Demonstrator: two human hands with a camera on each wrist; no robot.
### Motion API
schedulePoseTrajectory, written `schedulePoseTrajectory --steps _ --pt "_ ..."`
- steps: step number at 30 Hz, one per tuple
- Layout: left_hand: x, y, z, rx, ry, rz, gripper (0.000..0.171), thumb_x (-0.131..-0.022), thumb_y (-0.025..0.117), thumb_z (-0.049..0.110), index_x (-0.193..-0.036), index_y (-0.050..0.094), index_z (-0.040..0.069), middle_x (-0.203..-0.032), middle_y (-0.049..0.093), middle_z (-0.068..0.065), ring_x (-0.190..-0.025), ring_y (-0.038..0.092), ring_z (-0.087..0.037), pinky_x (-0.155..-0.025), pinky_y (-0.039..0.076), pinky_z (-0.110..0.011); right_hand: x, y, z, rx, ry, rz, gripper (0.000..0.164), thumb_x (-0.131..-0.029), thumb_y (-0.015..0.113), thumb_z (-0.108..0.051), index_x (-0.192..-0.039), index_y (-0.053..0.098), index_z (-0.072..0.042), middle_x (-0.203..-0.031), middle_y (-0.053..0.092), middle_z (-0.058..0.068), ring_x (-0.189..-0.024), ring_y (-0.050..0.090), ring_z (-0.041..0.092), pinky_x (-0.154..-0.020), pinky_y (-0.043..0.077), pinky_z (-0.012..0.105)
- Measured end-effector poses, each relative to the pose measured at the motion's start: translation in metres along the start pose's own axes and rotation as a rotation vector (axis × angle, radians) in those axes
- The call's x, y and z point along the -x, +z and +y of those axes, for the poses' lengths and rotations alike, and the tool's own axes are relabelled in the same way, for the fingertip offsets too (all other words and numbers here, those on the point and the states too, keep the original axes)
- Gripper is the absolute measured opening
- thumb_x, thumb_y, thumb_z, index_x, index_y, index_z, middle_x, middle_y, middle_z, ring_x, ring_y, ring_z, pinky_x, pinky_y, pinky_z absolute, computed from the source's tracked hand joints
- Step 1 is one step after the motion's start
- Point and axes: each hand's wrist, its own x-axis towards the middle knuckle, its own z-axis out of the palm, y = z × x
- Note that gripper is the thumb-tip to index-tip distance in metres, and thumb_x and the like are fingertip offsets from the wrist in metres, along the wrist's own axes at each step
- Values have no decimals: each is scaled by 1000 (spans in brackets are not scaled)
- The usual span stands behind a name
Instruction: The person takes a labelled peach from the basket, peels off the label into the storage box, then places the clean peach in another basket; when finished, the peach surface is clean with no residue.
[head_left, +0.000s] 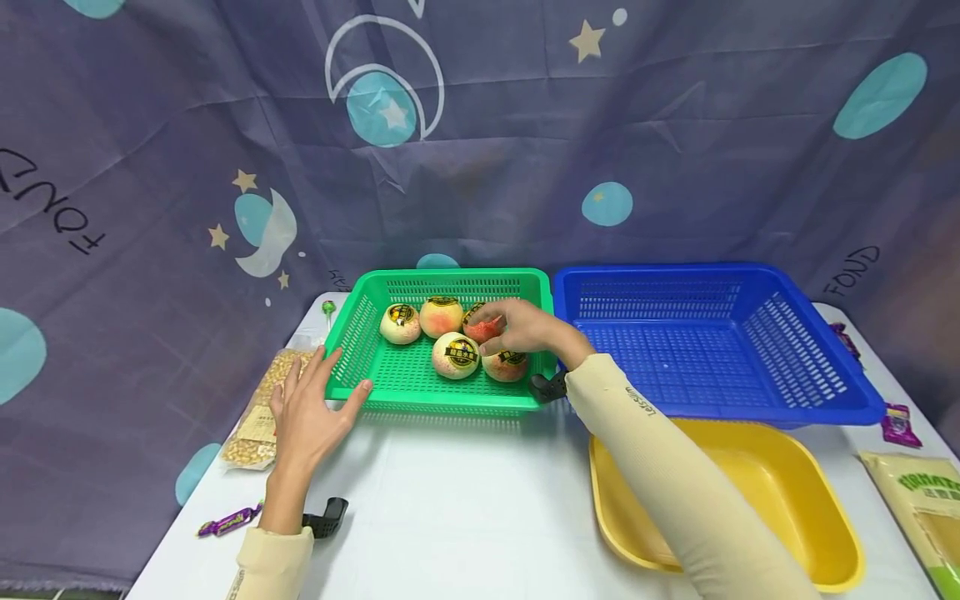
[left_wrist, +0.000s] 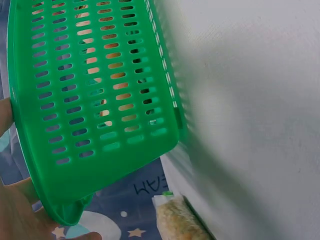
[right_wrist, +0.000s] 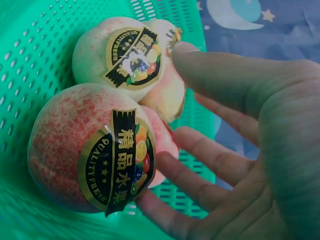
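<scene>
Several peaches [head_left: 455, 356] with black-and-gold labels lie in a green plastic basket [head_left: 435, 398]. Over the right-hand group is my right hand [head_left: 517, 325], its fingers spread and slightly bent. In the right wrist view the fingertips are right beside a reddish peach [right_wrist: 161, 145], partly hidden behind a larger labelled peach [right_wrist: 65, 145]. The thumb stands apart, overlapping the pale peaches [right_wrist: 117, 55] farther off. My left hand [head_left: 311, 417] is at the basket's front left corner with fingers spread, the thumb near the front rim. From the left wrist, its fingers appear along the rim.
To the right stands a blue basket [head_left: 667, 358], with a yellow basin [head_left: 795, 500] in front of it. A bag of kernels [head_left: 251, 433], a purple-wrapped candy [head_left: 228, 522] and a lollipop [head_left: 328, 307] lie at left. At far right are another candy [head_left: 898, 425] and a flat package [head_left: 918, 500].
</scene>
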Motion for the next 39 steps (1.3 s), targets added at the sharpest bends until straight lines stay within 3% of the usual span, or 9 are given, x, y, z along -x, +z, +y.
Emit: schedulePoseTrajectory --steps 11,20,24,29,32,39 --pt "-2 1 -6 11 -16 -16 82 -88 67 63 -154 45 20 -165 36 -10 -152 23 -49 -111 12 -78 -2 3 1 23 45 -87 57 -88 80 -13 -141 60 -11 -146 58 10 -139 51 33 -112 46 48" --pt "-1 1 -8 33 -55 -19 87 -85 70 65 -156 43 21 -166 35 -4 -154 22 -44 -112 14 -77 -1 5 -2 93 48 -213 38 -90 78 -13 -127 70 -14 -140 62 7 -138 52 29 -114 45 46" --pt "0 1 -7 36 -59 -22 87 -85 70 64 -155 43 20 -166 34 -4 -154 21 -45 -112 13 -77 0 6 -3 99 72 -259 43 -89 77 -11 -131 68 -16 -143 58 7 -126 62 24 -110 48 41" --pt "0 1 -8 38 -60 -21 86 -85 71 64 -154 45 19 -166 34 -4 -154 22 -45 -111 13 -78 2 8 -4 -71 145 -326 54 -88 74 2 -138 63 -14 -144 57 8 -86 78 27 -87 61 35" --pt "0 1 -8 37 -59 -22 86 -85 70 63 -154 45 18 -166 34 -4 -153 22 -46 -111 13 -78 2 9 -5 -87 145 -345 57 -86 74 4 -139 62 -14 -142 60 8 -85 78 24 -79 62 33" --pt "0 1 -7 26 -66 -39 85 -86 69 64 -154 45 18 -167 32 -5 -153 22 -48 -111 13 -78 2 8 -5 40 101 -349 58 -84 79 -4 -138 64 -19 -131 64 3 -92 69 11 -81 58 28"
